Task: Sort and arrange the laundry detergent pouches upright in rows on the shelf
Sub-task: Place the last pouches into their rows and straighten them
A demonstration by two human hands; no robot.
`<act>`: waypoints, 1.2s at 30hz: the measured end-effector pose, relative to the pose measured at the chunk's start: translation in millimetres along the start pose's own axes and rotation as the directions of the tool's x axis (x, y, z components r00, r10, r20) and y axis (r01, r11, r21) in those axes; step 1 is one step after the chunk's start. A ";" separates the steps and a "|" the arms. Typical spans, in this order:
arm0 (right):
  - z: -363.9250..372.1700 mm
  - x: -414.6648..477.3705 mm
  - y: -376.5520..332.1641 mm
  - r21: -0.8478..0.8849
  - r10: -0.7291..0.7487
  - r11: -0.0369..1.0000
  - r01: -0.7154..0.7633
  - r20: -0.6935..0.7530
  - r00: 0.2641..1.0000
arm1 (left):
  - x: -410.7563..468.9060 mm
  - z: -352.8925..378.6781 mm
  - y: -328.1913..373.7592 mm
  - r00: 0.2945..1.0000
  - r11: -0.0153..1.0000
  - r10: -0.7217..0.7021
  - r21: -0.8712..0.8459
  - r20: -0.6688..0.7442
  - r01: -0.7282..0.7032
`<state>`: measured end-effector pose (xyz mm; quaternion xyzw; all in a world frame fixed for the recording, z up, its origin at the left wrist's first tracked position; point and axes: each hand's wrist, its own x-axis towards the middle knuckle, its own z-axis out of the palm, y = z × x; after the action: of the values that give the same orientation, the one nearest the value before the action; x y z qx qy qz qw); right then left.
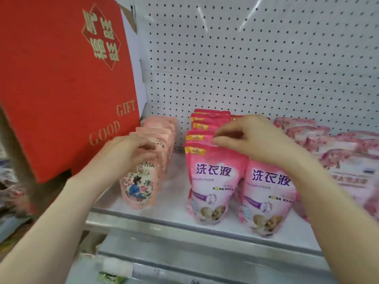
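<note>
Box (61, 78), red, lettered GOOD GIFT, is leaning at far left. Left hand (127, 152) is curling its fingers over the front pale pouch (141, 181), which is standing upright on the shelf (174, 203). Right hand (252, 136) is pinching the top edge of a bright pink pouch (196, 140) standing in the middle row. Mottled pouches (338, 152) are lying flat at right.

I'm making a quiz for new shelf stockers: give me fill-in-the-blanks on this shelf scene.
The left hand holds the pale pouches beside a red box reading GOOD ____.
The right hand pinches one of the bright pink pouches, which stand in ____ rows.
The marbled pouches at the far end lie ____, not upright.
Missing: GIFT; two; flat.
</note>
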<state>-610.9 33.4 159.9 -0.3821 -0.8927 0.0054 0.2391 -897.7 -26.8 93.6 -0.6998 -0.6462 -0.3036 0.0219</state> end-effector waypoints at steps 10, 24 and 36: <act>47.0 -8.0 -18.5 -0.109 0.072 0.991 -0.079 -0.066 0.995 | -2.5 13.3 -31.8 1.000 0.978 0.025 0.206 0.009 -0.026; 45.6 -10.3 -22.3 -0.116 0.108 0.987 -0.115 -0.060 0.992 | 2.3 -2.9 -17.7 0.997 0.990 0.071 0.123 -0.015 -0.068; 51.8 -15.5 -19.0 -0.144 0.089 0.984 -0.102 -0.098 0.991 | 52.9 2.1 -24.5 0.988 0.984 0.026 0.172 0.151 -0.052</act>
<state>-636.9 18.2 111.1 -0.4412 -0.8593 -0.0674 0.2499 -920.3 25.2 107.1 -0.7284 -0.6563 -0.1924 0.0414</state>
